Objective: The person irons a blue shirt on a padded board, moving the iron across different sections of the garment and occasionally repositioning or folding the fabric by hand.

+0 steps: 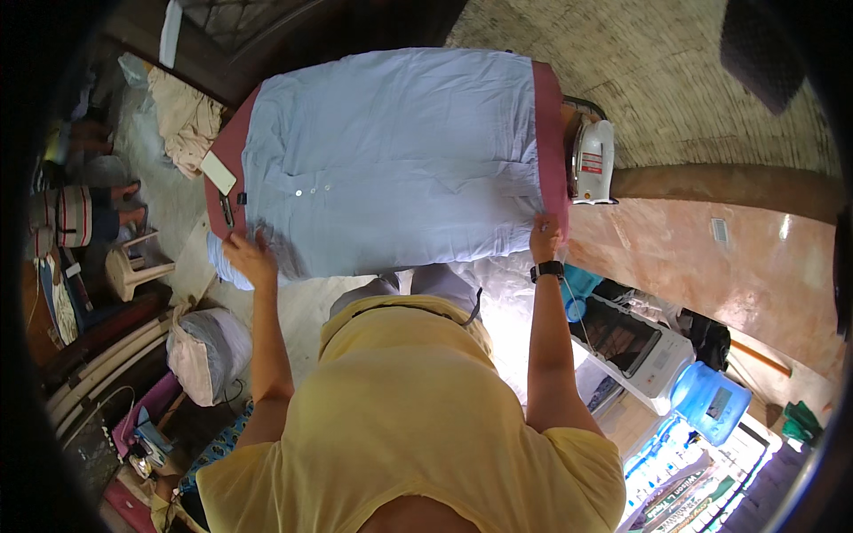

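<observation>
A light blue buttoned shirt lies spread over a dark red ironing board. Small white buttons run along its middle, and wrinkles show at the right side. At the near left corner my left hand rests on the fabric, fingers apart. My right hand, with a dark watch on the wrist, is closed on the shirt's near right edge. A white iron stands at the board's right end, apart from both hands. Beyond my left hand a pale flat rectangular object lies on the board.
A small dark object lies near the board's left edge. To the left are a wooden stool and a stuffed bag. On the right sit a white appliance and a blue water jug. Beige cloth lies at far left.
</observation>
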The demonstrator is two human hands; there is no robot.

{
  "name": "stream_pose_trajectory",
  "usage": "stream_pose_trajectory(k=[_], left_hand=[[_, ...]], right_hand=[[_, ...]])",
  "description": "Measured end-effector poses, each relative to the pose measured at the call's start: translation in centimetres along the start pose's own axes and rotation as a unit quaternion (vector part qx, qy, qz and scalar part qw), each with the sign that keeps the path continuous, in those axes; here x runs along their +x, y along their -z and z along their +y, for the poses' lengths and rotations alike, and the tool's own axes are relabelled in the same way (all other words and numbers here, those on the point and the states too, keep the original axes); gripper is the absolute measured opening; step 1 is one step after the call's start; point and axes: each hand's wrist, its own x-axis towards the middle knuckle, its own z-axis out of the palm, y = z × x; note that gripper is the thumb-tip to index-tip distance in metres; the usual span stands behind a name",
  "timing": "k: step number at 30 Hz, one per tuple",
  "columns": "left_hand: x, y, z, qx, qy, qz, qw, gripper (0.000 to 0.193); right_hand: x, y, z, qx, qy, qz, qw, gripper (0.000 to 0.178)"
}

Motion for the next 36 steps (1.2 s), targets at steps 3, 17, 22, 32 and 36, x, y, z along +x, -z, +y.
stream_pose_trajectory(k=[3,17,22,32,36], left_hand=[[2.6,-0.2,11.4,-0.216,-0.136,-0.032,0.966,0.034],[2.2,-11.2,52.9,-0.179,-0.633,-0.271,0.703,0.037],[3.7,-11.8,55.3,-0.111,-0.591,-0.369,0.708,0.026],[10.5,-16.4,54.8,-0.282,-0.394,-0.177,0.857,0.036],[13.3,-18.9,56.0,-0.160,-0.343,-0.200,0.904,0.039]], right_hand=[[0.0,-0.6,1.2,-0.032,-0.017,0.019,0.999,0.012],[-4.2,4.5,-2.8,0.066,-0.026,-0.063,0.995,0.030],[-4.7,5.4,-1.8,0.072,-0.054,-0.058,0.994,0.021],[0.3,5.9,-3.2,0.010,-0.019,-0.006,1.000,0.032],[4.3,2.8,-4.8,0.072,0.027,-0.023,0.997,0.041]])
